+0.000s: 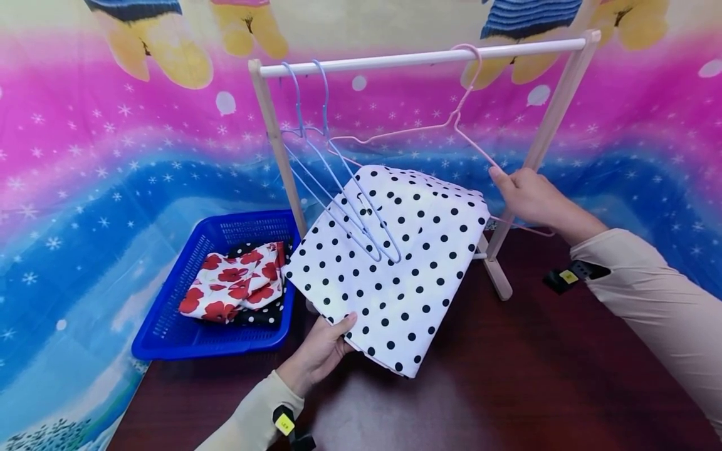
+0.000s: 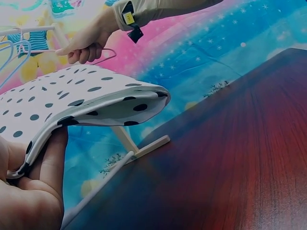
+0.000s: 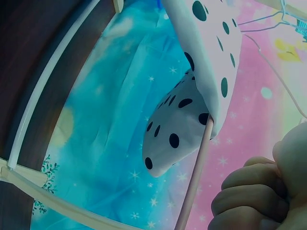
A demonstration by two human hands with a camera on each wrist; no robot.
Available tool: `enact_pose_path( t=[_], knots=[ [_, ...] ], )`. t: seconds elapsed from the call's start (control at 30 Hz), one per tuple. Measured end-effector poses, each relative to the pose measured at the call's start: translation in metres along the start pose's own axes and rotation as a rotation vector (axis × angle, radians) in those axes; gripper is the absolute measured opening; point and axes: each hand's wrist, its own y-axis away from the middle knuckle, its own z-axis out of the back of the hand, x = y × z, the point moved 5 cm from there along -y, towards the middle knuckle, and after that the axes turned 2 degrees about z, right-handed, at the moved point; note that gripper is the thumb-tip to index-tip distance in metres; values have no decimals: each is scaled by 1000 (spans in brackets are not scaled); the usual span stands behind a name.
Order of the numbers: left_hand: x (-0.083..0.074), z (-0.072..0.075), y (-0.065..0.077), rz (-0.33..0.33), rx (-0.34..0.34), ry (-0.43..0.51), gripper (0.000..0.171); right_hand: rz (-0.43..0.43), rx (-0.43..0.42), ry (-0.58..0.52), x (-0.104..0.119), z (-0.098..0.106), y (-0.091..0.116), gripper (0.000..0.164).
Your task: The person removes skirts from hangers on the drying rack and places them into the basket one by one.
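A white cloth with black dots [image 1: 417,275] hangs folded over the lower bar of a pink hanger [image 1: 476,142]. The hook of that hanger sits on the rack's white rail. My left hand [image 1: 317,356] pinches the cloth's lower left edge between thumb and fingers, holding it out toward me. In the left wrist view, the cloth's folded layers [image 2: 115,108] show from the side. My right hand [image 1: 530,195] grips the right arm of the pink hanger. From the right wrist, the hanger's lower bar [image 3: 195,172] is seen passing into the cloth's fold.
Two blue hangers [image 1: 324,134] hang at the rail's left end, in front of the cloth. The wooden rack [image 1: 555,119] stands on a dark red table [image 1: 536,376]. At left, a blue basket [image 1: 163,332] holds a red-flowered cloth [image 1: 231,282] over a black dotted one [image 1: 262,313].
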Motion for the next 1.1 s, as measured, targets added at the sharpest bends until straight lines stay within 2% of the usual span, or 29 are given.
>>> enact_pose_path(
  t=[0.33,0.63,1.1],
  knots=[
    [7,-6,0,18,-4,14,33,-5,9,-26,0,-3,2,66],
    [10,-4,1,25,-4,5,35,1,17,-16,-2,-2,2,66],
    [5,2,6,42,-11,-20,34,-14,21,1,-3,-1,0,66]
  ],
)
